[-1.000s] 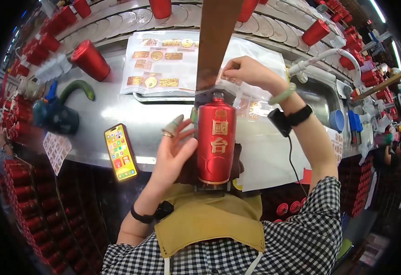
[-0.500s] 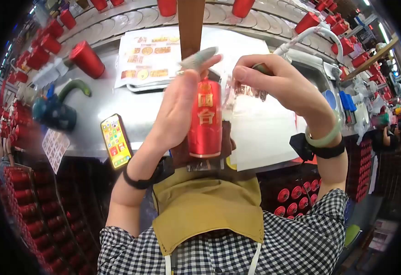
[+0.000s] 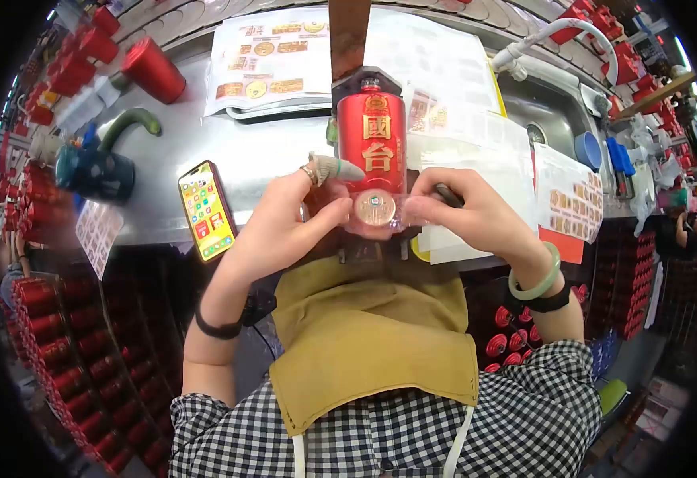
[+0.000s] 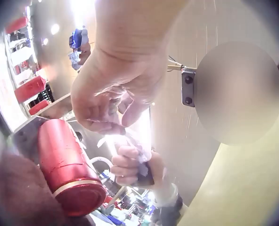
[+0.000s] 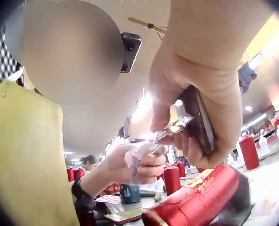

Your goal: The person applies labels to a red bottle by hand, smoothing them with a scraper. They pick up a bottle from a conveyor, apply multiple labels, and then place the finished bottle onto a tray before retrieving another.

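A red bottle (image 3: pixel 372 127) with gold characters lies in a dark cradle, neck away from me. Close over its lower part, a clear film with a round gold medallion sticker (image 3: pixel 375 209) is stretched between my hands. My left hand (image 3: pixel 285 219), with a grey cover on a finger, pinches the film's left edge. At the other edge, my right hand (image 3: pixel 480 211) pinches it between thumb and fingers. That hand also keeps a dark flat tool (image 5: pixel 200 122) tucked against the palm. The left wrist view shows the bottle's base (image 4: pixel 83 197) beside the hands.
A lit phone (image 3: pixel 207 211) lies on the steel table at left, near a dark teal mug (image 3: pixel 97 174). Sheets of gold stickers (image 3: pixel 269 60) lie behind. On the right are a sink (image 3: pixel 555 111), a faucet (image 3: pixel 555 36) and another sticker sheet (image 3: pixel 567 195). Another red bottle (image 3: pixel 154 70) stands at back left.
My right hand has come back from the sheets with the film. My left hand has moved from beside the bottle past its neck, then down to the film. Both hands now hold it.
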Available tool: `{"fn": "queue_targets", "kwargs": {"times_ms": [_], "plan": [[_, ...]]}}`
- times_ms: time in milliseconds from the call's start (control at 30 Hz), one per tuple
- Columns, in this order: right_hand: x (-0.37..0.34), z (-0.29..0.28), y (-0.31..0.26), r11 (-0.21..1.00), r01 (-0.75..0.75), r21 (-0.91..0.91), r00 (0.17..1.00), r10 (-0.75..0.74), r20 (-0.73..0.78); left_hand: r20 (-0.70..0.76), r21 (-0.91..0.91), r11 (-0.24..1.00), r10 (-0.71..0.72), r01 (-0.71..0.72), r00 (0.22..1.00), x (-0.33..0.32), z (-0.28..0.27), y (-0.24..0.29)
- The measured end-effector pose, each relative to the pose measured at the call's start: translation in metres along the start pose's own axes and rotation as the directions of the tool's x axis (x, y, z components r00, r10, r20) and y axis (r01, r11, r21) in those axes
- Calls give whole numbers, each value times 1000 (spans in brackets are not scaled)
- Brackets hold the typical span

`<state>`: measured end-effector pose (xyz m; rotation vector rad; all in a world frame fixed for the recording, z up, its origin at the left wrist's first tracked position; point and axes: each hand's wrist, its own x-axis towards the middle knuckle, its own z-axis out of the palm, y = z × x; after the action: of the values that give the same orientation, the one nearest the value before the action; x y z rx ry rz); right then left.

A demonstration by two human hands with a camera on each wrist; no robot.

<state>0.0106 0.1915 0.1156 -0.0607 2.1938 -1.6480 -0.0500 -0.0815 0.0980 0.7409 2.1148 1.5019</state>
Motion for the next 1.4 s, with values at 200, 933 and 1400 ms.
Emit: {"fn": "queue_targets", "kwargs": {"times_ms": [200, 933, 1400], "plan": [[7, 2, 12, 981, 35, -190, 984, -67, -167, -152, -54, 997, -60, 53, 987, 8, 13, -5], [12, 15, 51, 971, -51, 235, 982, 91, -163, -24, -634, 757, -226, 160, 974, 5, 13, -49], [12, 11, 51, 988, -36, 149, 991, 54, -120, -92, -696, 698, -315, 165, 945, 7, 21, -50]]}}
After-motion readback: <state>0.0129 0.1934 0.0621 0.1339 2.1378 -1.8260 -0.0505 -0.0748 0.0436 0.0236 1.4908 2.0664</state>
